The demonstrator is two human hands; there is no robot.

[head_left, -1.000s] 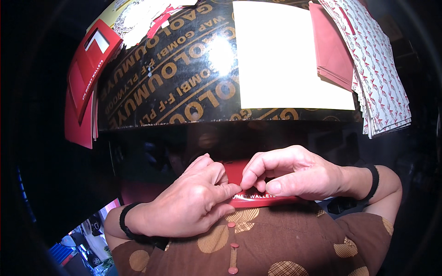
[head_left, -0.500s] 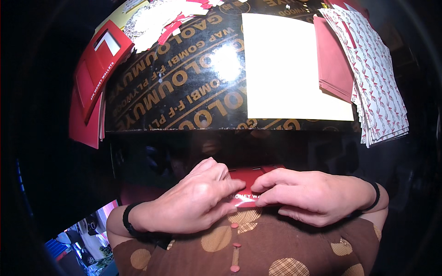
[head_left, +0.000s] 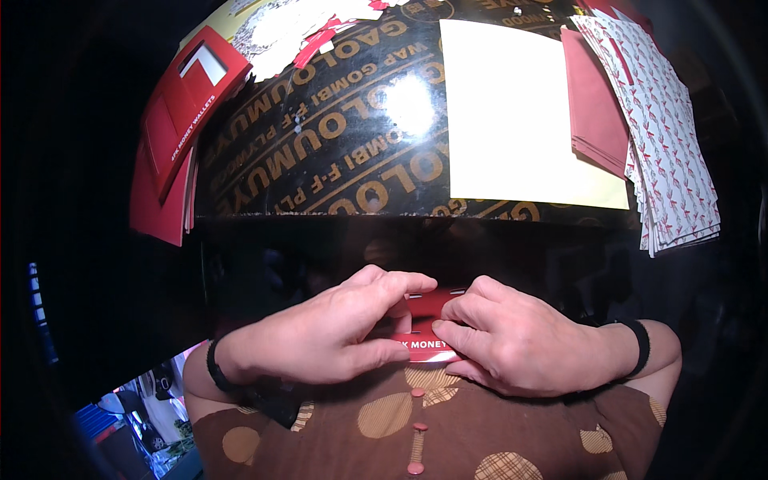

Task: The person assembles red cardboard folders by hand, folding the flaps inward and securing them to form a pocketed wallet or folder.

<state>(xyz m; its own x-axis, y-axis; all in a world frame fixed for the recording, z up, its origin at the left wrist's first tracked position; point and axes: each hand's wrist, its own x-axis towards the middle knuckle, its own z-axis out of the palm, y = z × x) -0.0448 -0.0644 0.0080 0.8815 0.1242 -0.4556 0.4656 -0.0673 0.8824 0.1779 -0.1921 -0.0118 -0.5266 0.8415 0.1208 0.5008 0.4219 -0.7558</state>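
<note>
A red printed card wallet pack [head_left: 428, 344] with small slots is close against my body, beyond the table's front edge. My left hand [head_left: 340, 324] is on its left side, the thumb along the lower printed edge and the index finger stretched across the top. Some of the left fingers are hidden behind the knuckles. From the right, my right hand [head_left: 520, 336] grips the pack with bent fingers on its face and the thumb at the lower edge. Both hands cover much of the red card, so its outer ends cannot be seen.
A dark printed plywood table [head_left: 320, 160] lies ahead. At its left sit red card packs [head_left: 180, 120]; behind them are paper scraps [head_left: 276, 36]. On the right are a pale sheet [head_left: 512, 120], red envelopes [head_left: 594, 104] and patterned paper wallets [head_left: 656, 136].
My left index finger has lifted and stretched out over the top of the card. The right fingers have curled in closer over its face. The view has shifted slightly.
</note>
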